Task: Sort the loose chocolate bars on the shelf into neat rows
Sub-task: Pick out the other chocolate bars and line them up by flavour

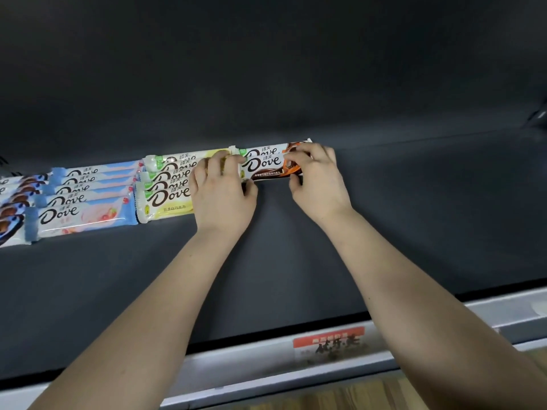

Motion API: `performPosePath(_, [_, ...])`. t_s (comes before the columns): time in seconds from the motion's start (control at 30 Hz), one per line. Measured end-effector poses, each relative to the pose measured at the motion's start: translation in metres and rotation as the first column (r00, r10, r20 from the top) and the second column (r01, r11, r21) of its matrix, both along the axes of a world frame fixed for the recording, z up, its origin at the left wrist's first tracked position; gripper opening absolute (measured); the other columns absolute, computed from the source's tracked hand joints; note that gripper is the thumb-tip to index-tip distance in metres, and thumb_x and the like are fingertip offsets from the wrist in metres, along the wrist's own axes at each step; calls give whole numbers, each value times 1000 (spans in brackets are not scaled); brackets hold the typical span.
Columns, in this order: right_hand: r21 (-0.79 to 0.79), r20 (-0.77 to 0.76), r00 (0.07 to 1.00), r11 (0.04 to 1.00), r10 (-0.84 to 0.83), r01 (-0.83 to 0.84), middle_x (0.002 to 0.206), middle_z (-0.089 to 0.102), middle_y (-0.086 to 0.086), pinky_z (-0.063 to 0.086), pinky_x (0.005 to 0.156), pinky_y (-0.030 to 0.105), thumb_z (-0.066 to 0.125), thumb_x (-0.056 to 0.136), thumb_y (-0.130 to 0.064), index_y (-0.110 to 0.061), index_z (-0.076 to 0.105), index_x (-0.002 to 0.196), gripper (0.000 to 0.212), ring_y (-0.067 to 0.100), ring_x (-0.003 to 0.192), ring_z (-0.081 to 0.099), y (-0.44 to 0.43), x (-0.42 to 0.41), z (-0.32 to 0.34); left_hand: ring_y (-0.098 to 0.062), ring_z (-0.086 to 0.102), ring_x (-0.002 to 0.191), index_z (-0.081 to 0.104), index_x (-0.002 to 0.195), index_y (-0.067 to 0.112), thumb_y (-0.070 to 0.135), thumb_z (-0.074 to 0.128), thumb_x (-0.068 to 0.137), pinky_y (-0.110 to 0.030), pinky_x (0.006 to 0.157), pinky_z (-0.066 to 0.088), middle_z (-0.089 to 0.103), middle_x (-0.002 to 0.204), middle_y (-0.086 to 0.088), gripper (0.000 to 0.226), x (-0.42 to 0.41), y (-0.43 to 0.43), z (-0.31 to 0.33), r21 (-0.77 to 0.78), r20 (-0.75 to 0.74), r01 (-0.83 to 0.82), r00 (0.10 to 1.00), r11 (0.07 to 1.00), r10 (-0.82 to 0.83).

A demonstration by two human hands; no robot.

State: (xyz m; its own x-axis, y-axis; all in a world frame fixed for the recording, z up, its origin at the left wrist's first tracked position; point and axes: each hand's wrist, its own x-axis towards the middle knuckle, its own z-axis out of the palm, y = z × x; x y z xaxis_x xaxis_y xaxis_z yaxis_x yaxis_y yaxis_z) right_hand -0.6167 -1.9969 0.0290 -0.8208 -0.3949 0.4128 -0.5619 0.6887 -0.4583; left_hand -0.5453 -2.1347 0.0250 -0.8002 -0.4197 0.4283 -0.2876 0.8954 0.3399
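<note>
A brown bar (266,167) is pinched at both ends by left hand (222,196) and right hand (318,182), apparently atop another; next, squaring beside the yellow row (168,187) toward the shelf (414,202) back edge is called for.

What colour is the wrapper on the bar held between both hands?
White with a dark brown and orange right end, on the held bar; seen in the head view.

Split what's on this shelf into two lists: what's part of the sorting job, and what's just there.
Job:
brown bars, gripped by left hand and right hand
yellow bars
pink bars
blue bars
shelf

Just there:
red label on the shelf's front rail
</note>
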Motion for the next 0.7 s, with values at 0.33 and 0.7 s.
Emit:
performPosePath(0.33, [45,-25,1000,999,-18,19,132,46,0,36,100,35,54,84,-15,-18,57,123,40,23,123,35,-3,-1,0,-32,33,127,51,124,16,25,53,84,-44,110,19,45,135,-6,41,0,-2,-2,6,-10,-3,1000,1000,3])
performPosePath(0.7, [29,-192,981,1000,-5,11,113,59,7,37,93,39,55,82,-16,-8,68,98,22,29,111,47,-7,8,0,-32,33,127,51,126,16,27,50,84,-43,111,21,44,137,-6,44,3,-3,-2,33,-47,15,999,999,-13])
